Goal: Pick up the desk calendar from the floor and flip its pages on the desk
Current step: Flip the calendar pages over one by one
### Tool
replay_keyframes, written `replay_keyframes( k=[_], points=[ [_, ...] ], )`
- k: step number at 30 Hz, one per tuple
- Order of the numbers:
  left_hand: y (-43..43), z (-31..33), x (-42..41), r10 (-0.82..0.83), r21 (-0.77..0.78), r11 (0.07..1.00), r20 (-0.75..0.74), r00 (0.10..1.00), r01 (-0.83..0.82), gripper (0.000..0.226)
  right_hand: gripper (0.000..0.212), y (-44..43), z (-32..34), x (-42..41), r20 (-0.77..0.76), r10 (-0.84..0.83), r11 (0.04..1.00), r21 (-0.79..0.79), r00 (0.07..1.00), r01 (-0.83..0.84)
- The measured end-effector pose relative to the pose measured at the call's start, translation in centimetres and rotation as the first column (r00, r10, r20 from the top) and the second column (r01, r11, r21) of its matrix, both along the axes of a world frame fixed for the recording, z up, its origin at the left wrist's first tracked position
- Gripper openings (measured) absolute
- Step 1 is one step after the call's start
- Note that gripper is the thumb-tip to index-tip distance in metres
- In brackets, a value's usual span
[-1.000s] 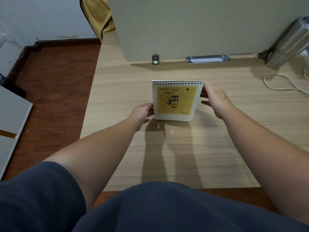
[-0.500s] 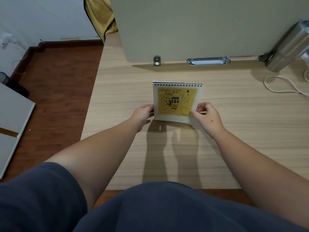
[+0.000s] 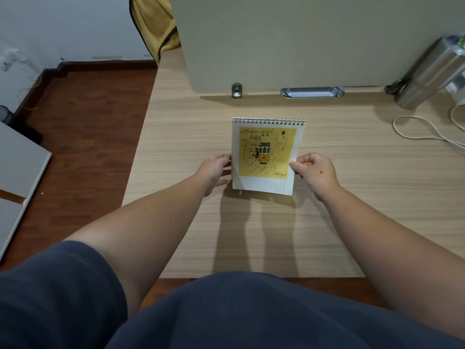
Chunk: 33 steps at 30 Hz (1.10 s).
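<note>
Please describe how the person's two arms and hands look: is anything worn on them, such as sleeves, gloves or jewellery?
Both arms are bare from the upper arm down to the fingers. The left hand and right hand wear no gloves, and no rings, watch or bracelet are visible. A dark navy short sleeve covers the left upper arm. The right hand has a small dark mark on its back.

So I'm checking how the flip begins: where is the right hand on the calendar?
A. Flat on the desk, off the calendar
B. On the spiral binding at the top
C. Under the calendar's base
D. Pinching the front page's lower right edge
D: the right hand pinches the lower right edge of the calendar's front page with its fingers, well below the spiral binding.
</note>
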<state>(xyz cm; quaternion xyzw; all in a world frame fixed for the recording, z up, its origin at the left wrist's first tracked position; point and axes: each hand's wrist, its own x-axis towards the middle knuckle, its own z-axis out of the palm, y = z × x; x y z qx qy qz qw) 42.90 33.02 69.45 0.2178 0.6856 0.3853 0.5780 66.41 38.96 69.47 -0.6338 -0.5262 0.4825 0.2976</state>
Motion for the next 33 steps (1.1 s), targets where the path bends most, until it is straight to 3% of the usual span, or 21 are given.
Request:
replay_keyframes(
  k=[10, 15, 19, 22, 25, 27, 29, 33],
  points=[
    [-0.2, -0.4, -0.3, -0.027, -0.024, 0.999, -0.029, 0.999, 0.026, 0.035, 0.018, -1.5, 1.4, 0.6, -0.106, 0.047, 0.997, -0.048, 0.993, -0.052],
    [0.1, -0.6, -0.6, -0.032, -0.029, 0.999, -0.031, 0.999, 0.031, 0.031, 0.017, -3.4, 3.7, 1.4, -0.381, 0.061, 0.978, -0.163, 0.923, -0.132],
    [0.0, -0.7, -0.9, -0.085, -0.031, 0.996, -0.025, 0.996, 0.084, 0.034, 0.043, -4.7, 6.6, 1.8, -0.589, 0.001, 0.996, -0.072, 0.808, -0.053],
    [-0.3, -0.1, -1.0, -0.096, -0.031, 0.995, -0.036, 0.995, 0.095, 0.022, 0.028, -4.3, 9.5, 1.4, -0.645, -0.022, 0.999, -0.044, 0.764, -0.009],
    [-0.3, 0.0, -1.1, -0.126, -0.029, 0.992, -0.025, 0.992, 0.126, 0.033, 0.014, -2.6, 11.7, 0.3, -0.741, -0.027, 0.998, -0.052, 0.672, -0.018],
    [-0.2, -0.1, -1.2, -0.139, -0.037, 0.99, -0.02, 0.99, 0.138, 0.041, 0.018, -1.1, 12.6, -0.4, -0.805, -0.049, 0.995, -0.092, 0.591, -0.043],
    [0.0, -0.1, -1.2, -0.141, -0.047, 0.989, -0.015, 0.99, 0.14, 0.042, 0.024, 0.2, 13.1, -0.9, -0.815, -0.044, 0.993, -0.101, 0.578, -0.068],
    [0.0, -0.4, -1.2, -0.111, -0.045, 0.993, -0.009, 0.994, 0.111, 0.037, 0.01, 2.3, 12.5, -1.7, -0.777, -0.033, 0.993, -0.094, 0.629, -0.065]
  ],
)
